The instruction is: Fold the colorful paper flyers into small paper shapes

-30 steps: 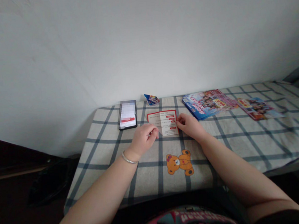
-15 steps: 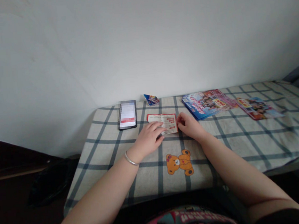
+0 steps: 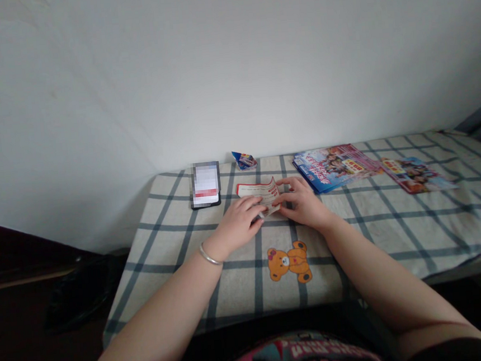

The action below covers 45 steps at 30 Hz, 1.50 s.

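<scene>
A small printed paper sheet [image 3: 252, 189] with a red border lies on the checked tablecloth, its right side lifted and curving upward. My left hand [image 3: 240, 221] rests flat on the sheet's left and lower part, fingers stretched out and holding it down; a silver bangle circles that wrist. At the sheet's raised right edge is my right hand [image 3: 304, 204], its fingers bent against the paper and pinching it. The fingers cover part of the print. Behind the sheet stands a folded paper piece [image 3: 244, 160] in blue and other colours.
A phone-like device [image 3: 205, 186] with a blurred screen lies left of the sheet. To the right are a stack of colourful flyers [image 3: 332, 167] and another flyer [image 3: 419, 175]. A bear picture [image 3: 288, 262] is on the tablecloth [image 3: 180, 259]. A white wall [image 3: 231, 74] rises behind.
My right hand has spread its fingers along the sheet's right edge and moved slightly left. That edge has lifted and bent leftward. My left hand has stayed in place.
</scene>
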### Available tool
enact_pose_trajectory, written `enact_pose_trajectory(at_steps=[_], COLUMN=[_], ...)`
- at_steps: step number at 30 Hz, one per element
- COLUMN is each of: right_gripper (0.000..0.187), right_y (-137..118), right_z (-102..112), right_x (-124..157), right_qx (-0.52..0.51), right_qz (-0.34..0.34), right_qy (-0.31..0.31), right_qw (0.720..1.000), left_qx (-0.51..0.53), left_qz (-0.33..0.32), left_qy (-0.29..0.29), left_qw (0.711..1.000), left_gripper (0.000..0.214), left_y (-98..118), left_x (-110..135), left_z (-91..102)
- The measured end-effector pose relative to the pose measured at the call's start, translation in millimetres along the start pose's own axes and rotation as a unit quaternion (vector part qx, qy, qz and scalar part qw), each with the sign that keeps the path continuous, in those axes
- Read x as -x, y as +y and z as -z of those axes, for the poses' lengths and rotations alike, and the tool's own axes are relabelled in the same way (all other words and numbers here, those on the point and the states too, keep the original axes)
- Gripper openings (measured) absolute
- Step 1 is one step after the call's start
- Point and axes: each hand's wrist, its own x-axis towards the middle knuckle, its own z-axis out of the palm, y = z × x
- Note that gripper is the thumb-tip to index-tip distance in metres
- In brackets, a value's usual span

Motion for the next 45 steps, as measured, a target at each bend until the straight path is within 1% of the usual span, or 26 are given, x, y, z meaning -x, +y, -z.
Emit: enact_pose_trajectory(at_steps=[3,7,10,13,16,19,23,25,29,32,38,41,45], right_gripper=[0.007,0.012,0.014,0.017,0.014,0.012,0.012,0.011,0.010,0.011,0.012,0.014,0.015], right_y=[1,1,-1,-3,-4,-4,-4,-2,0,0,-2,-3,-6], right_z=[1,0,0,-2,-7,-14,-19,-21,-24,-24,-18,-14,-11], right_x=[0,-1,-3,-4,-4,-6,-7,-8,-8,-7,-7,-7,-6], right_qx=[-0.004,-0.071,-0.088,-0.066,-0.017,0.016,0.018,0.024,0.047,0.059,0.067,0.079,0.091], right_qz=[0.018,0.040,0.030,0.020,-0.009,-0.066,-0.106,-0.113,-0.112,-0.109,-0.108,-0.122,-0.133], right_qy=[-0.020,-0.069,-0.096,-0.117,-0.094,-0.048,-0.041,-0.046,-0.045,-0.047,-0.031,-0.040,-0.054], right_qw=[1.000,0.994,0.991,0.991,0.995,0.997,0.993,0.992,0.992,0.991,0.991,0.989,0.985], left_qx=[0.013,0.024,0.037,0.047,0.045,0.041,0.034,0.027,0.005,0.010,0.047,0.031,0.000], left_qz=[-0.004,-0.006,-0.007,-0.020,-0.027,-0.013,0.003,-0.002,-0.032,-0.044,-0.066,-0.074,-0.077], left_qy=[0.001,-0.006,-0.004,0.000,-0.002,0.000,-0.006,-0.016,-0.026,-0.030,-0.032,-0.047,-0.061], left_qw=[1.000,1.000,0.999,0.999,0.999,0.999,0.999,1.000,0.999,0.999,0.996,0.996,0.995], left_gripper=[0.027,0.026,0.018,0.010,0.011,0.011,0.008,0.010,0.013,0.014,0.021,0.024,0.022], left_y=[0,1,2,2,4,8,10,8,4,2,2,4,6], left_x=[0,-1,-2,-3,-3,-3,-3,-3,-2,-1,0,-1,-1], left_z=[0.1,1.4,2.8,4.8,7.1,8.5,8.4,8.6,11.4,13.8,10.3,8.5,9.3])
